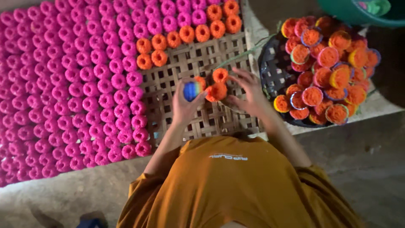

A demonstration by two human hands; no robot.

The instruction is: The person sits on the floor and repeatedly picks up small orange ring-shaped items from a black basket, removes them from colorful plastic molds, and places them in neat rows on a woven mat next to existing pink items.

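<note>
Left hand [184, 107] grips a small blue cup [191, 90], mouth down over the woven bamboo tray [198, 63]. Right hand [249, 90], fingers spread, touches loose orange powder cakes [217, 90] on the tray. Pink cakes [63, 84] fill the tray's left; dark basket [272, 71] of filled orange cups sits right.

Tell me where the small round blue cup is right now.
In the head view, the small round blue cup sits in the left hand, over the woven bamboo tray, just left of the loose orange cakes.
</note>
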